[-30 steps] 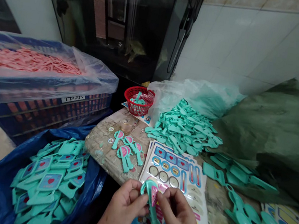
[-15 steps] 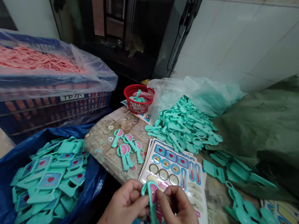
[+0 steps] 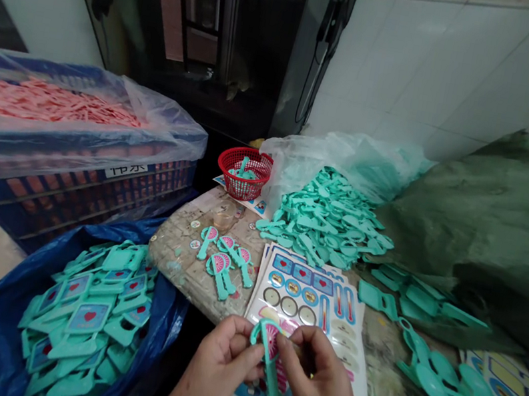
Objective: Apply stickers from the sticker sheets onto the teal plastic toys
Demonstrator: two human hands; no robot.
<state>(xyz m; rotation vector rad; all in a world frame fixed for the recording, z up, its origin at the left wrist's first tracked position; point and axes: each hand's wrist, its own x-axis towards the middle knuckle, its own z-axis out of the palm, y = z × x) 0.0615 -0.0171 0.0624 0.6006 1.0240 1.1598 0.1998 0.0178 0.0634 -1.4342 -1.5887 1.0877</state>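
— Right hand (image 3: 321, 390) has shifted a little, its fingers curling in at the pink fan sticker (image 3: 271, 341) on a teal plastic toy (image 3: 272, 371).

— Who is holding the toy?

— Left hand (image 3: 218, 369) grasps it, fingers wrapped round its upper part. The right's fingertips sit beside the sticker; whether they are clenching it, I cannot tell.

— Where is the toy?

— Held just above a printed sticker sheet (image 3: 305, 299), at the edge of a worn table (image 3: 178, 258).

— What's around it?

— Three similar toys (image 3: 223, 265) lie on the table. To the left is a blue bag (image 3: 155, 335) of heart-printed teal pieces (image 3: 86, 323); ahead are a teal pile (image 3: 326, 218) and a red basket (image 3: 242, 177).
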